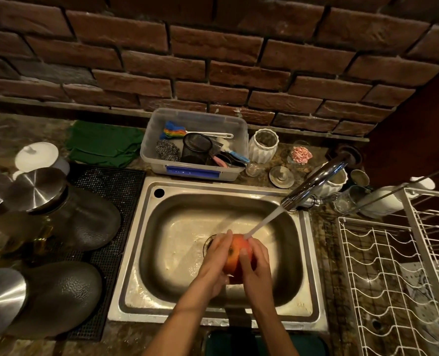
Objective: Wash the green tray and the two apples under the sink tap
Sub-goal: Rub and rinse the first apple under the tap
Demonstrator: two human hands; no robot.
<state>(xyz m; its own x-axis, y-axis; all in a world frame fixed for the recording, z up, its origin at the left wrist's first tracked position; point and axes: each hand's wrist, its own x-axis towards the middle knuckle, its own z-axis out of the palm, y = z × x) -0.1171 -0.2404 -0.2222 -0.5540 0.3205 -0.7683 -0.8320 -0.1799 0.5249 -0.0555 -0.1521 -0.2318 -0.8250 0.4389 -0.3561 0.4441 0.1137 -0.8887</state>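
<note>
A red-orange apple is held over the middle of the steel sink, right under the water stream from the chrome tap. My left hand cups its left side and my right hand wraps its right side, thumb across the front. Water strikes the top of the apple. At the bottom edge, below the sink's front rim, a dark green object, possibly the tray, shows partly behind my forearms. No second apple is visible.
A clear plastic box of brushes and scourers stands behind the sink. Glass jars with steel lids crowd a black mat on the left. A white wire dish rack fills the right. A green cloth and white ribbed jars line the brick wall.
</note>
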